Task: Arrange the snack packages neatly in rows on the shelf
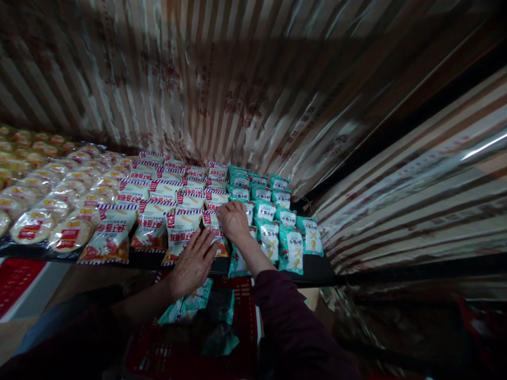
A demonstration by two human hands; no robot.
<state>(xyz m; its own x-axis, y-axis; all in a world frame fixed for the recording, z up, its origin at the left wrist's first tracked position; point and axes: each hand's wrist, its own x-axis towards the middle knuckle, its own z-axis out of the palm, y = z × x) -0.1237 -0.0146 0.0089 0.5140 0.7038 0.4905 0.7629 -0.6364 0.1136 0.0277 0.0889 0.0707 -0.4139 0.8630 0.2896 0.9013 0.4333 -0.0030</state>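
My left hand [193, 262] lies flat with fingers stretched out on a red-and-white snack packet [179, 230] at the front edge of the dark shelf [317, 270]. My right hand [233, 220] is curled with fingers pressed down on a red-and-white packet [216, 228] next to the teal packets [269, 238]. Rows of red-and-white packets [158, 191] fill the middle of the shelf, and teal packets [261, 198] fill its right part.
Round yellow-and-red wrapped cakes [43, 211] cover the shelf's left side. A red basket [186, 338] below the shelf holds more teal packets [186, 309]. Striped foil sheeting [253, 89] lines the back wall and the right side.
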